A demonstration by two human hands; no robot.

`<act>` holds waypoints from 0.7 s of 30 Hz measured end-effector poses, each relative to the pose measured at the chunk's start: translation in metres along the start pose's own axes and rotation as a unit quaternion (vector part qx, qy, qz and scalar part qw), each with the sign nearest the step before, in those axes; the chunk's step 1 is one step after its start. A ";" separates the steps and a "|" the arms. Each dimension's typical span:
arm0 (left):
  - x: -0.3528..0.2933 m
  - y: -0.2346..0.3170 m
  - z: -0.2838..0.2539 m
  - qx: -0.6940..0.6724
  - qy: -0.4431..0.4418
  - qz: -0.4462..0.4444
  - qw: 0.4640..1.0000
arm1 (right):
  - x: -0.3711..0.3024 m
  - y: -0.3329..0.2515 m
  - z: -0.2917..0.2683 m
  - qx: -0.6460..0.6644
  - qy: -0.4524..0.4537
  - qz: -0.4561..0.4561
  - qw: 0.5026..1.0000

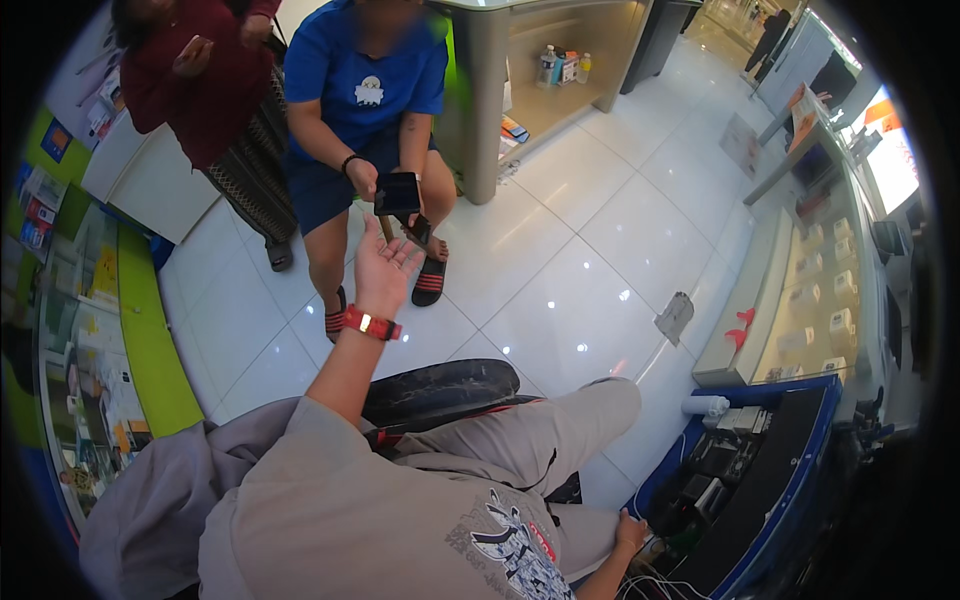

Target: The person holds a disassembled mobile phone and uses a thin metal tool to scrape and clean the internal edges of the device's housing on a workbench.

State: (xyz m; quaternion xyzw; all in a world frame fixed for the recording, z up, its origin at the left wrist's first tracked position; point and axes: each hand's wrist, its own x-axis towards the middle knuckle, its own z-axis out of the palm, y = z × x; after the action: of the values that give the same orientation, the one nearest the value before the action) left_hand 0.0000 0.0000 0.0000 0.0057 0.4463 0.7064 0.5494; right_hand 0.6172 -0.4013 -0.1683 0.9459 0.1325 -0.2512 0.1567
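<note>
The blue-shirted person's head (388, 22) is blurred and cut off above.

Red, Blue and Lime

Mid-frame, the phone (398, 196) was black, the wristband (385, 328) red and gold. Upper centre showed a royal-blue shirt (335, 65); below, a taupe shirt (320, 490) bore a black, white and blue print (515, 538). Red stripes crossed black sandals (428, 284). Upper left, dark legwear (255, 170) seemed pale-patterned, though blurred. A left-side panel (152, 340) was lime green.

Tan shelf (548, 108): bottles (546, 66). White tiled floor (560, 260): grey patch (676, 318), perhaps tape.
</note>
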 end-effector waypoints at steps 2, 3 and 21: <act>0.022 0.004 -0.001 -0.014 0.016 -0.056 0.998 | -0.016 -0.005 -0.016 0.017 0.014 0.015 1.000; 0.031 0.026 0.000 0.010 0.011 -0.070 0.997 | -0.029 -0.013 0.009 0.019 -0.004 0.009 1.000; -0.019 -0.013 0.028 0.293 -0.161 0.007 0.943 | -0.024 0.001 0.000 0.047 0.078 -0.034 0.995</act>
State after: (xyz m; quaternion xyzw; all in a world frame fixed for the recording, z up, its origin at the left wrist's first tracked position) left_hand 0.0316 0.0022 0.0174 0.2833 0.5389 0.5382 0.5828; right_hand 0.5977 -0.4059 -0.1557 0.9640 0.1642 -0.1877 0.0926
